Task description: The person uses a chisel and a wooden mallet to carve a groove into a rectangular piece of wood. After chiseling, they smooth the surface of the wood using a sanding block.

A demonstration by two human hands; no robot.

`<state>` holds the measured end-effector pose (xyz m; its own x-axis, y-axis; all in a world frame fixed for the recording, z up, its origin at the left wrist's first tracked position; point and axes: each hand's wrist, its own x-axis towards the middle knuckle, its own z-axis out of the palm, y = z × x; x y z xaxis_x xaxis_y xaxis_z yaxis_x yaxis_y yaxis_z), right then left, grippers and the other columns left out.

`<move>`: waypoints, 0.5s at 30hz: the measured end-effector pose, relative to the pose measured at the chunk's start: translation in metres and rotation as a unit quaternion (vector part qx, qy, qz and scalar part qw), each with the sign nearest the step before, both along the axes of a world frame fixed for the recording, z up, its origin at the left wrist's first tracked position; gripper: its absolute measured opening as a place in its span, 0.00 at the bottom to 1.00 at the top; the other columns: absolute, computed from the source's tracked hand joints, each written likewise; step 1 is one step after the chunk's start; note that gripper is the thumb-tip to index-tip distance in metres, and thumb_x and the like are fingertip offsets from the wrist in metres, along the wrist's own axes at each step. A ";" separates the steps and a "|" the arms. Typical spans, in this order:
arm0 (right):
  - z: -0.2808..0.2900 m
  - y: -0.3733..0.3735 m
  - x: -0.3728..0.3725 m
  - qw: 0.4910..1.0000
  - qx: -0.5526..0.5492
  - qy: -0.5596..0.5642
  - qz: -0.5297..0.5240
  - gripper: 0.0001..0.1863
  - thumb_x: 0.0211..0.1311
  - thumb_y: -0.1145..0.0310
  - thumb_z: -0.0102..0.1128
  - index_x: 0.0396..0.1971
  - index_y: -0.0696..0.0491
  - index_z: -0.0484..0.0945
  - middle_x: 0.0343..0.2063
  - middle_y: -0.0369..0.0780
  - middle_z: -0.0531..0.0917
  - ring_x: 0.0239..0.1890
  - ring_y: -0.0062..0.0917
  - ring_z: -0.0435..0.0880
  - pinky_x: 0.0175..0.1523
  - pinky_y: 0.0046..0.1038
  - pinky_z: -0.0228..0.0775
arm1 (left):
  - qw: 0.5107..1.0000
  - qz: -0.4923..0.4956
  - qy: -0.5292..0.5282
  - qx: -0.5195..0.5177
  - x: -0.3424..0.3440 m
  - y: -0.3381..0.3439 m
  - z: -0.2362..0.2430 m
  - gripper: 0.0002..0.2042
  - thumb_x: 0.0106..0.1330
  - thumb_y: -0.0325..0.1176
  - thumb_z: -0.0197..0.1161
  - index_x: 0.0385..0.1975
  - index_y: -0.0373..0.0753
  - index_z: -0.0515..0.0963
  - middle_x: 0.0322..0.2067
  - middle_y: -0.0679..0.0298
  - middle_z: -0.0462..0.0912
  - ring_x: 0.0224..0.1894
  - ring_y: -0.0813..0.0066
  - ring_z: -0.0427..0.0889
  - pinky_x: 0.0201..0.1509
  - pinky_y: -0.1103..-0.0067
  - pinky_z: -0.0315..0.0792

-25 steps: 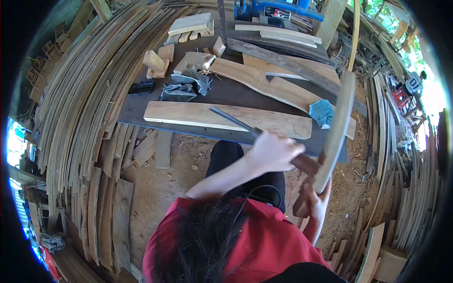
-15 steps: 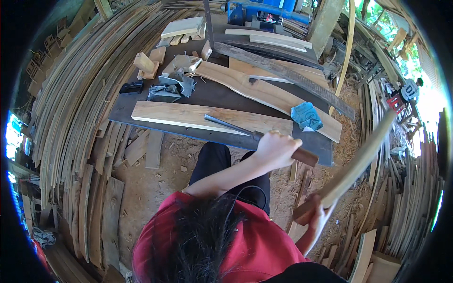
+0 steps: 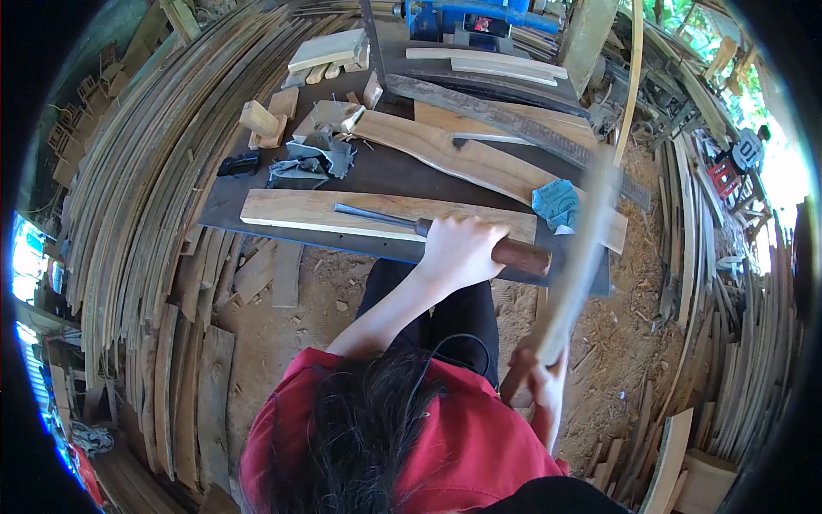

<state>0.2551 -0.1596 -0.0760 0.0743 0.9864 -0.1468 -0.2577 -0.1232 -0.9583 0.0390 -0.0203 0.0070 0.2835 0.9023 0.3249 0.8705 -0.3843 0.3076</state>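
While the person's left hand (image 3: 462, 246) holds a chisel (image 3: 377, 216), its blade points left over the board (image 3: 291, 206), and it is hard to tell if the tip touches the wood. The fingers of this hand are wrapped around the chisel, and the brown handle (image 3: 524, 256) sticks out to the right, in front of the board's right end. The right hand (image 3: 541, 377) is curled around the near end of a wooden stick (image 3: 569, 283). The stick slants up past the right end of the board and looks blurry. The board lies along the near edge of a dark table (image 3: 377, 176). By its right end is a blue scrap (image 3: 555, 206). Behind the board are grey rags (image 3: 312, 161), wood blocks (image 3: 261, 124) and a wavy plank (image 3: 428, 141). Farther behind it are a dark bar (image 3: 501, 120) and a blue machine (image 3: 488, 13). Left of the board, long strips (image 3: 145, 188) lie in a big pile. Far off to its right is another person (image 3: 747, 154).
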 end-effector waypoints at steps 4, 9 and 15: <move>0.005 0.005 -0.002 0.998 0.007 -0.049 0.024 0.41 0.47 0.79 0.67 0.62 0.53 0.57 0.33 0.40 0.78 0.34 0.26 0.80 0.35 0.28 0.76 | 0.997 0.027 -0.024 0.070 -0.026 0.007 -0.004 0.11 0.40 0.40 0.69 0.25 0.49 0.79 0.19 0.61 0.80 0.26 0.59 0.83 0.30 0.65 0.76; 0.009 0.015 -0.005 0.996 0.036 0.005 -0.079 0.37 0.49 0.77 0.64 0.59 0.55 0.57 0.32 0.43 0.78 0.28 0.28 0.80 0.31 0.30 0.75 | 0.997 0.008 -0.049 0.062 -0.033 0.002 0.000 0.10 0.40 0.40 0.69 0.24 0.49 0.79 0.18 0.61 0.80 0.25 0.59 0.82 0.29 0.66 0.75; 0.013 0.006 -0.033 0.991 -0.003 -0.108 0.078 0.37 0.46 0.72 0.70 0.58 0.57 0.63 0.34 0.38 0.78 0.30 0.20 0.78 0.36 0.25 0.72 | 0.994 0.044 -0.043 0.096 -0.053 0.010 -0.008 0.11 0.38 0.39 0.70 0.24 0.49 0.78 0.18 0.62 0.80 0.25 0.58 0.82 0.29 0.66 0.75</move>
<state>0.2220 -0.1537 -0.0630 -0.0483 0.9876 -0.1494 -0.0236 -0.1507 -0.9883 -0.0136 -0.0101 -0.0009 0.1705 0.8416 0.5124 0.8766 -0.3670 0.3112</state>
